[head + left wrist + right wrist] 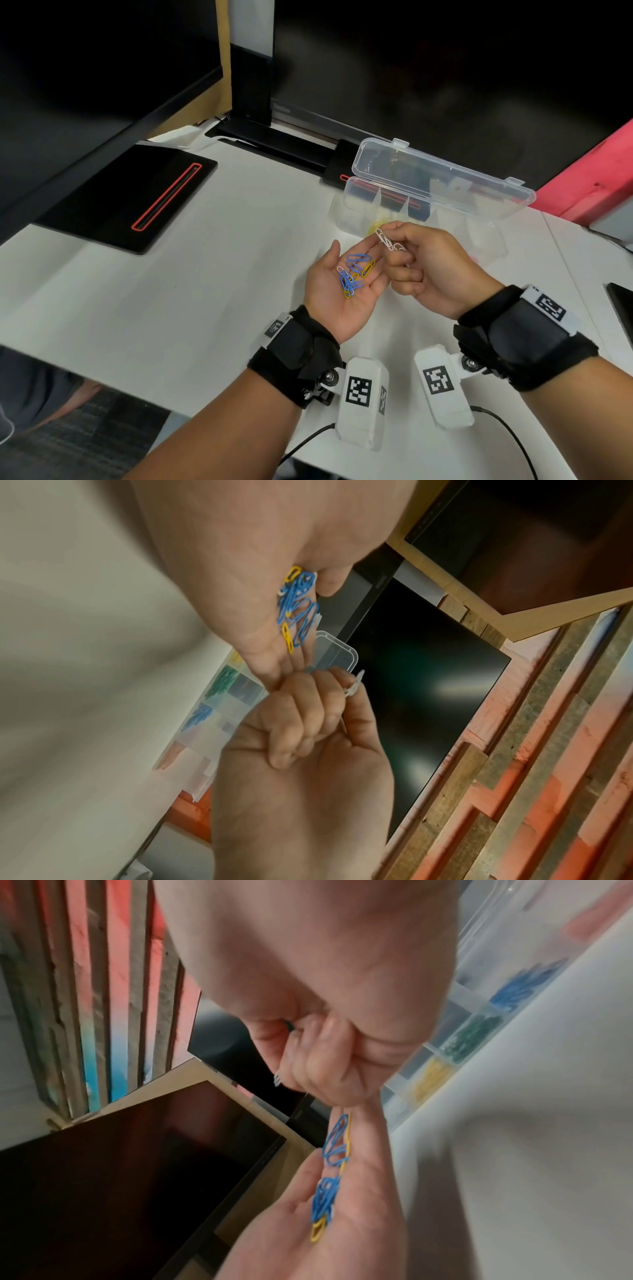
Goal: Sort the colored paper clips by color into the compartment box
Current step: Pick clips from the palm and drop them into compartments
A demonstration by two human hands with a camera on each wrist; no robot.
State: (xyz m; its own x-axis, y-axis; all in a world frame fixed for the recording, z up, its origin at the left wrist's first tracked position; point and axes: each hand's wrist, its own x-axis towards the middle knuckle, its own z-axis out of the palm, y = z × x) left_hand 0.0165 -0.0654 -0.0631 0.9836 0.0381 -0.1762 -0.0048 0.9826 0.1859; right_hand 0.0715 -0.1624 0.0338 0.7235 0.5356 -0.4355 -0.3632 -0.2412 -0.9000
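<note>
My left hand (342, 284) lies palm up with straight fingers, carrying a loose heap of blue, yellow and white paper clips (352, 278) (297, 610) (330, 1175). My right hand (421, 263) sits just to its right, fingers curled, pinching several white paper clips (386, 240) (354, 687) between thumb and forefinger above the left fingertips. Behind both hands stands the clear compartment box (346, 209) with its lid (442, 171) open. Its compartments hold yellow (432, 1079), green (472, 1038) and blue clips (524, 984).
A black monitor base with a red slot (133, 198) lies at the left of the white table (171, 308). Dark screens (411, 68) stand behind the box. A pink block (596, 171) is at the right, a dark flat object (621, 308) at the right edge.
</note>
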